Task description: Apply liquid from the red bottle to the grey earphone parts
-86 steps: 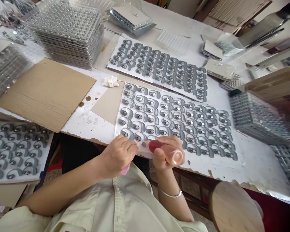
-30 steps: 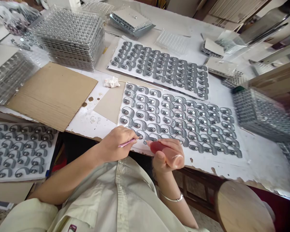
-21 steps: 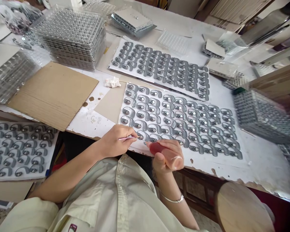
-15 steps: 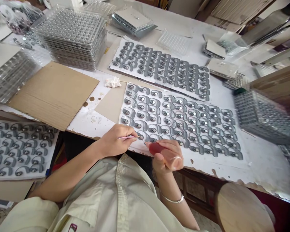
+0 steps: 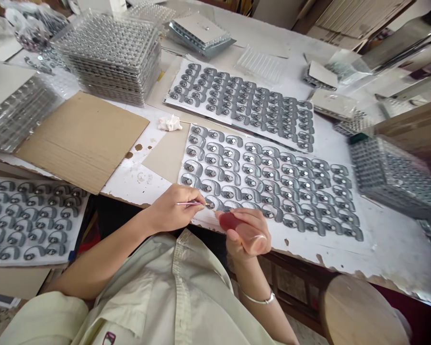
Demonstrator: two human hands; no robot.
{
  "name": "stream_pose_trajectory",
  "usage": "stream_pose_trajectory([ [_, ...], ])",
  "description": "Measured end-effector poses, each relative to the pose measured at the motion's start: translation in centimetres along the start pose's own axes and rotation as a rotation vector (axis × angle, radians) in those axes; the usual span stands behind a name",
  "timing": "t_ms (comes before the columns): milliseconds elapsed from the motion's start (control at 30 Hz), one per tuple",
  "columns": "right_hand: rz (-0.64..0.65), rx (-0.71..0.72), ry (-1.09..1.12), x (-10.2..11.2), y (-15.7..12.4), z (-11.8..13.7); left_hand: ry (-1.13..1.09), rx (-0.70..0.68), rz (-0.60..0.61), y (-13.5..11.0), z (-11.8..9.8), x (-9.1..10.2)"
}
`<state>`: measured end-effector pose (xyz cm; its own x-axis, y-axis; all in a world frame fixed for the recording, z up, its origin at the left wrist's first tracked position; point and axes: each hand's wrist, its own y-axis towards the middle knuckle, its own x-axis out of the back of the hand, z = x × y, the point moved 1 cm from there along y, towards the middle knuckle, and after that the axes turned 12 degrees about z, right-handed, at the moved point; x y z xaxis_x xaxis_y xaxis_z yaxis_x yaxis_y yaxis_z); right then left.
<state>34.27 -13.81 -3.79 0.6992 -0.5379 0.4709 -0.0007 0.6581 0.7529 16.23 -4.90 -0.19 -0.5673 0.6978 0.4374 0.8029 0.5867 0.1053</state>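
My left hand [image 5: 177,207] is closed in a pinch around a thin pinkish stick [image 5: 188,203]. Its tip is by a small grey piece [image 5: 210,203] at the near-left corner of a white sheet. My right hand [image 5: 253,229] wraps a soft squeeze bottle [image 5: 241,233] with reddish contents, tilted so its narrow nozzle [image 5: 217,213] points left toward that same piece. Rows of grey curved pieces with shiny round centres cover the near sheet [image 5: 215,221]. Whether nozzle or stick touches the piece I cannot tell.
Behind lies a second sheet of such pieces [image 5: 242,98]; another [image 5: 25,218] sits at lower left. Brown cardboard [image 5: 86,139], stacked clear plastic trays [image 5: 107,57] and crumpled white tissue [image 5: 170,123] occupy the left. More stacked trays [image 5: 398,172] stand right, beside a round stool [image 5: 362,309].
Both hands keep nearly the same pose and hold the same things. The whole view has shifted very slightly, with the table things a little farther right.
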Motion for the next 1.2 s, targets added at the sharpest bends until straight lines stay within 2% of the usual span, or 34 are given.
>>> stream_pose_trajectory([
  [533, 0.018, 0.026, 0.003, -0.3, 0.1, 0.2, 0.003, 0.011, -0.001, 0.1, 0.0, 0.0],
  [567, 0.007, 0.011, 0.021, -0.3, 0.1, 0.1, 0.005, 0.011, -0.004, 0.1, 0.0, 0.0],
  [633, -0.116, -0.024, 0.070, -0.2, 0.4, -0.2, 0.006, 0.007, -0.008, 0.0, 0.0, 0.0],
  [733, -0.368, -0.200, 0.236, 0.7, 2.0, -1.3, 0.006, -0.022, -0.025, -0.2, 0.0, -0.2],
  [767, -0.384, -0.320, 0.331, 1.0, 2.8, -1.9, 0.011, -0.040, -0.037, -0.3, 0.0, -0.3],
  [833, -0.312, -0.582, 0.553, 1.5, 4.5, -2.9, 0.044, -0.098, -0.097, -0.5, 0.1, -0.6],
  [900, -0.278, -0.680, 0.683, 1.7, 5.9, -3.5, 0.118, -0.189, -0.192, -0.7, 0.3, -0.9],
  [1000, -0.208, -0.624, 0.694, 0.9, 7.0, -3.7, 0.289, -0.312, -0.288, -0.6, 0.7, -1.4],
  [1100, -0.142, -0.497, 0.609, -0.3, 6.6, -3.3, 0.439, -0.330, -0.275, -0.3, 1.2, -1.7],
  [1200, -0.127, -0.331, 0.392, -0.8, 5.9, -2.8, 0.535, -0.335, -0.252, -0.1, 1.4, -1.9],
])
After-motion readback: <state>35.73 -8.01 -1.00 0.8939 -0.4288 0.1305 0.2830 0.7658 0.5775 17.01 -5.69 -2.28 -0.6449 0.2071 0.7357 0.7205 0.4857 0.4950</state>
